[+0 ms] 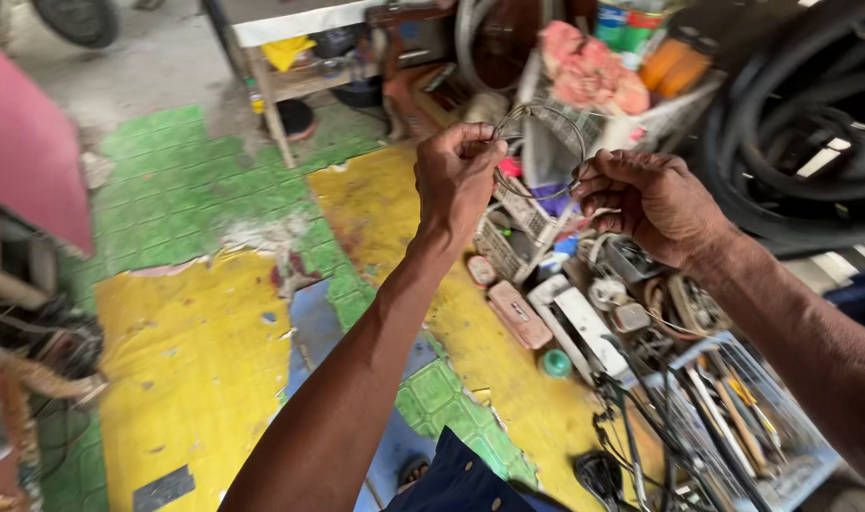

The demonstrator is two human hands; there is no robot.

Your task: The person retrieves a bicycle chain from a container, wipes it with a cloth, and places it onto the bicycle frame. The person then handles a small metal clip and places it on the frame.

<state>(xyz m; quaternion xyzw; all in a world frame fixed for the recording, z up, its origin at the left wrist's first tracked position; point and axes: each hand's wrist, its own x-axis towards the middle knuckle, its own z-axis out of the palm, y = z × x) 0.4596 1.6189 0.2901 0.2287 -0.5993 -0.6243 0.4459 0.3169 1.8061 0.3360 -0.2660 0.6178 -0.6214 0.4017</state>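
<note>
A thin coiled wire loop hangs in the air between both sets of fingers, clear room around it. The left hand pinches its left edge, arm stretched forward; the right hand grips its right edge. Below the fingers, a basket of tools is cluttered and hard to make out; black rubber tyres are cut off to the right.

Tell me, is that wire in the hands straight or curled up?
Curled up. The thin wire bends round in a loop, with the left hand pinching one side and the right hand gripping the other.

Thin grey wire coil, looped, held upright midair.
</note>
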